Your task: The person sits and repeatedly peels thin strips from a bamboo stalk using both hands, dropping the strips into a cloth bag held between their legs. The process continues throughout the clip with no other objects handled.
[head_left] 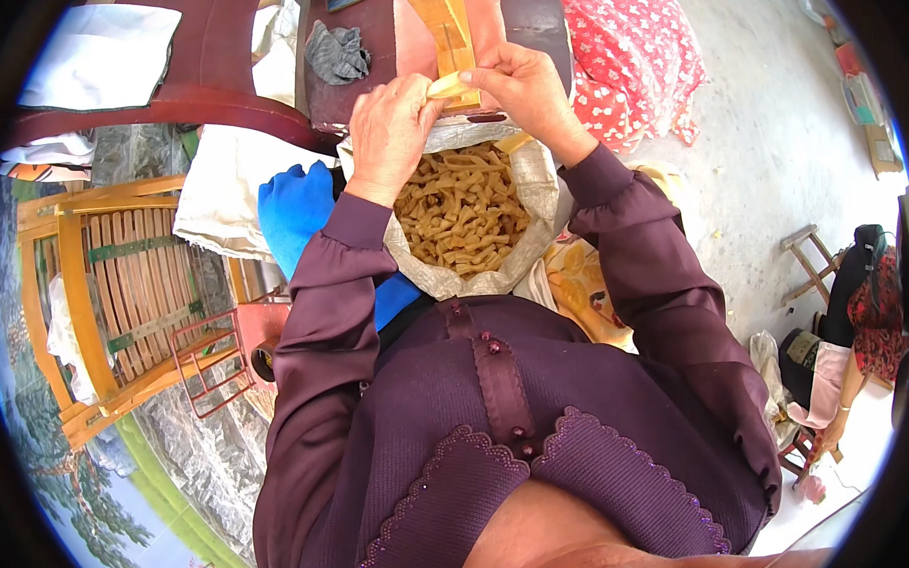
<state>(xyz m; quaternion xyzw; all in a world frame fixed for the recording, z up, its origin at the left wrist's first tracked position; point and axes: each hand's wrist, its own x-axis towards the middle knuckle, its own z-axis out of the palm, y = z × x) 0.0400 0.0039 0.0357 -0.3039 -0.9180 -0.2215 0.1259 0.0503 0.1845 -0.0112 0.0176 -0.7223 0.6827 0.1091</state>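
Note:
Between my two hands is a small, soft-looking pale yellow piece (450, 85), long and narrow in shape. My left hand (391, 126) is closed around one end of it, and my right hand (524, 93) pinches the other between thumb and fingers. Just beyond the piece stands a light wooden stand (431, 12) with a thin upright rod; whether the piece touches it I cannot tell. Below my hands, a white woven sack (543, 193) gapes wide, filled with many tan, tube-like pieces (462, 216). One lighter yellow piece (513, 142) lies at its far right rim.
A dark red table (375, 6) carries a pink sheet (413, 40) and a crumpled grey cloth (336, 53). To the right sits a red patterned cloth bundle (632, 57). On the left are a wooden slatted chair (138, 265) and blue cloth (297, 211). Another person (834, 391) sits far right.

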